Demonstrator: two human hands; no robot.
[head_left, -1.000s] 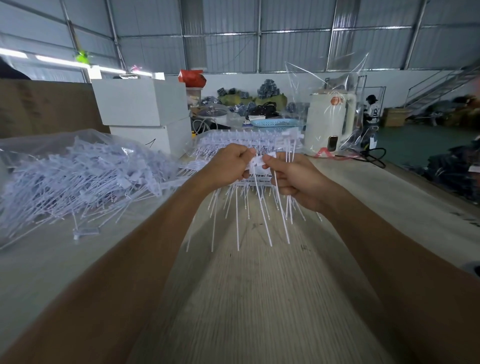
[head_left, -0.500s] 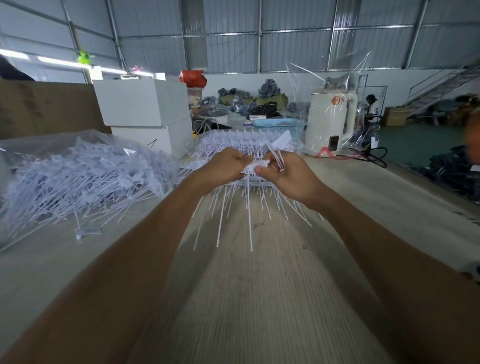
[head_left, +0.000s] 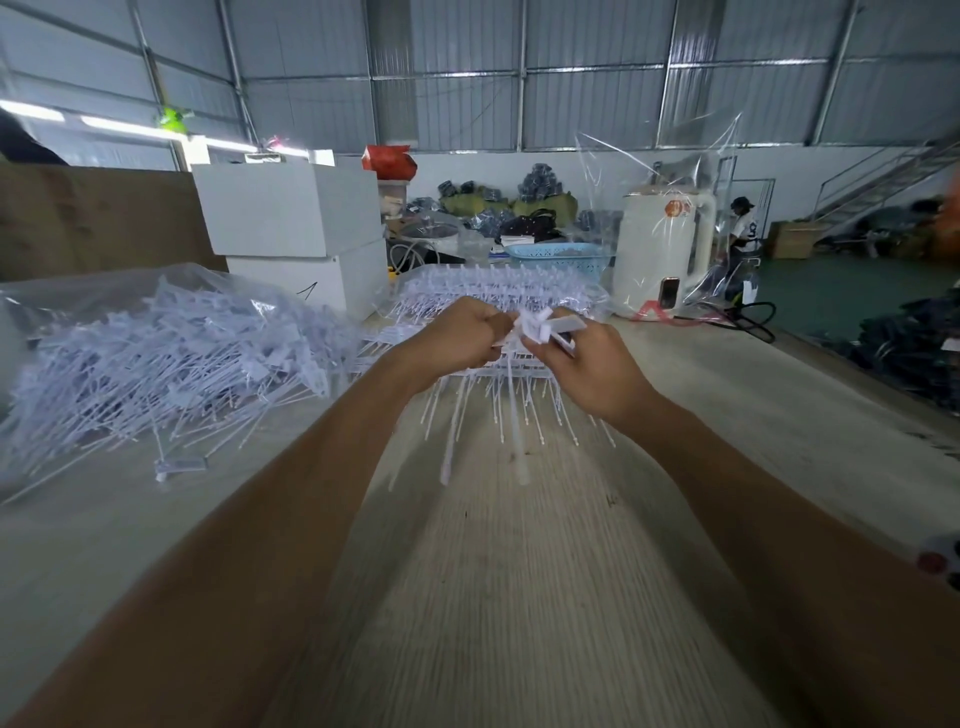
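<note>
White and thin, a bundle of ties (head_left: 537, 326) sits between both hands, which are raised close together above a pale wooden table (head_left: 493, 597). The left hand (head_left: 462, 340) has its fingers curled in around the flat heads of the bundle from the left side. The right hand (head_left: 589, 374) grips the same heads from the right, thumb and fingers pinched on them, and a flat tab sticks out above its knuckles. The long tails of the bundle hang down below both hands and fan out. Blur softens the longest ones, so I cannot tell whether their tips reach the wood.

To the left, a large pile of ties (head_left: 166, 364) lies in an open clear bag (head_left: 78, 291) on the table, and one loose tie (head_left: 179, 464) lies just in front of it. Behind the hands, a neater stack of ties (head_left: 498, 286) lies flat. Farther back stand two white boxes (head_left: 291, 213), one on top of the other, then a blue basket (head_left: 558, 255) and a white appliance (head_left: 662, 249) draped in clear film. A person (head_left: 743, 231) stands well apart at the far right, beside a cardboard box (head_left: 792, 240) on the green floor.
</note>
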